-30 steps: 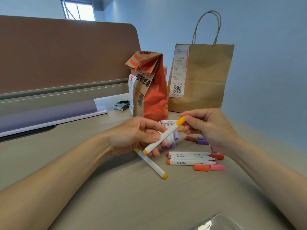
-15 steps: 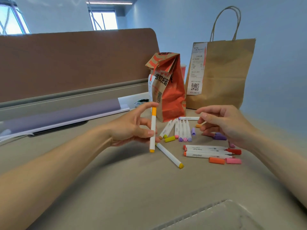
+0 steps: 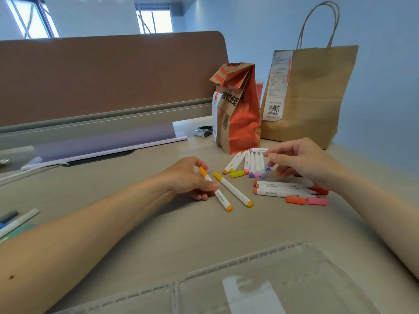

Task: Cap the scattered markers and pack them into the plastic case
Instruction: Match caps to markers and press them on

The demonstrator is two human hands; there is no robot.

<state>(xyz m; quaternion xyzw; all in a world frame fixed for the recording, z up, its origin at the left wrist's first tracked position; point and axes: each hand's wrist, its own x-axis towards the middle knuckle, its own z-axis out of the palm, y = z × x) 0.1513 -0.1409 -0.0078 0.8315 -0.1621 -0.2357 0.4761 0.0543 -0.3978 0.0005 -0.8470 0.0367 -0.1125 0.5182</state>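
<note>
Holding: the left hand (image 3: 192, 177) gripped an orange marker (image 3: 221, 198), thumb and fingers curled round its upper half, while the marker lay slantwise on the desk (image 3: 136, 234).
Landmark: an orange bag (image 3: 238, 114) stood upright at the back of the desk, top folded over.
Orange marker's place: in front of the orange bag and to its left, capped at both ends.
Yellow marker (image 3: 233, 192): just right of the orange one, almost parallel to it, in front of the orange bag; no hand touched it.
Right hand (image 3: 301, 164): hovered in front of the orange bag and to its right, fingers loosely curved and apart; whether a fingertip touched the small purple cap (image 3: 268, 169) under it could not be told.
Row of markers (image 3: 254, 164): lay side by side directly before the orange bag, tips toward the camera.
Yellow cap (image 3: 237, 174): loose at the near end of that row.
Two white markers (image 3: 281, 189): lay crosswise, farther in front of the orange bag and to its right.
Loose caps: an orange cap (image 3: 295, 199) and a pink cap (image 3: 317, 201) lay end to end beside those two.
Plastic case (image 3: 283, 268): clear, lying open and flat, well in front of the orange bag, nearest the camera.
Brown bag (image 3: 317, 98): stood touching or just behind the orange bag's right side.
</note>
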